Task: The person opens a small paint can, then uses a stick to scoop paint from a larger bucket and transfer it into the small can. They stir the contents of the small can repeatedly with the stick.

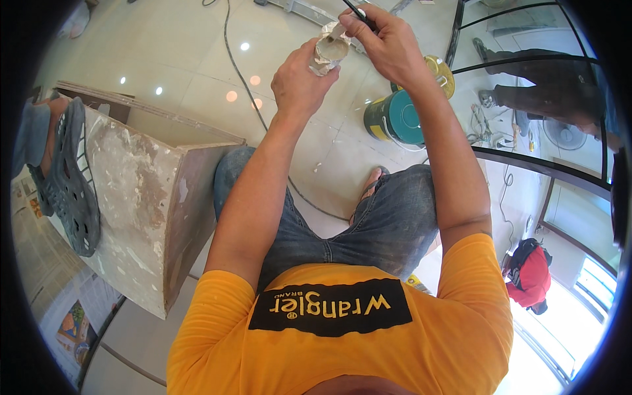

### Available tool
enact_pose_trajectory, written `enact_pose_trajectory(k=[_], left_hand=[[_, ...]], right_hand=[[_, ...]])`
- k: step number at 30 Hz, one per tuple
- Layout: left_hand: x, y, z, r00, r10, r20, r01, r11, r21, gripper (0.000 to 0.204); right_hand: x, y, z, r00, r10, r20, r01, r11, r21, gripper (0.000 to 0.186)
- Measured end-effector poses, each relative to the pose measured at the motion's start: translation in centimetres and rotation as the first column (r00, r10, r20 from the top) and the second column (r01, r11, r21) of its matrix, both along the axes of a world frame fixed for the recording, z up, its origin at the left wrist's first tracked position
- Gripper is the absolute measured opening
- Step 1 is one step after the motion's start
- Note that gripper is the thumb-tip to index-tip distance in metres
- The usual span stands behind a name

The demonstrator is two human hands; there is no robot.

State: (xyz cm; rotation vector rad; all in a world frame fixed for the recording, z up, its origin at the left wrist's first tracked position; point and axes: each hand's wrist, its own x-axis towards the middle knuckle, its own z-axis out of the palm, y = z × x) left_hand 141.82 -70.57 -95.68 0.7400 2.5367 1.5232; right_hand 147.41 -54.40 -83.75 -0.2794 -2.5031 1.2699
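Note:
Out in front of me, my left hand (301, 82) is wrapped round a small cup (331, 50) with a crumpled, pale, crusted rim. Greyish-white paste shows inside it. My right hand (388, 43) pinches a slim black-handled tool (359, 11) just above the cup. Its pale, flat end reaches down to the cup's mouth; whether it is a small putty knife or a brush, I cannot tell. Both forearms are raised over my jeans-clad legs.
At left stands a paint-spattered wooden box (135, 197), with another person's grey clog (74, 178) on it. A green-lidded bucket (403, 118) and a gold can (442, 76) stand right of my knees. A cable (238, 66) crosses the tiled floor. Black-framed glass (526, 66) rises at right.

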Motion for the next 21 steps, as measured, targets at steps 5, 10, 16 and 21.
enact_pose_trajectory(k=[5, 10, 16, 21], left_hand=[[-0.18, -0.05, -0.1, 0.999, 0.033, -0.035, -0.033, 0.999, 0.003, 0.064], [-0.11, -0.05, -0.07, 1.0, 0.026, -0.015, -0.026, 1.0, 0.014, 0.063], [-0.22, -0.1, -0.02, 0.999, 0.039, -0.033, -0.039, 0.999, 0.008, 0.063], [-0.19, -0.14, -0.07, 0.999, 0.03, -0.014, -0.03, 1.0, 0.007, 0.064]], right_hand=[[0.23, 0.11, 0.03, 0.989, -0.052, 0.135, 0.015, 0.964, 0.265, 0.032], [-0.18, -0.04, -0.31, 0.997, 0.072, -0.023, -0.071, 0.997, 0.031, 0.032], [-0.18, 0.1, 0.24, 0.975, -0.059, 0.214, -0.001, 0.963, 0.269, 0.027], [-0.29, 0.01, -0.24, 0.99, 0.137, -0.012, -0.138, 0.98, -0.142, 0.024]])
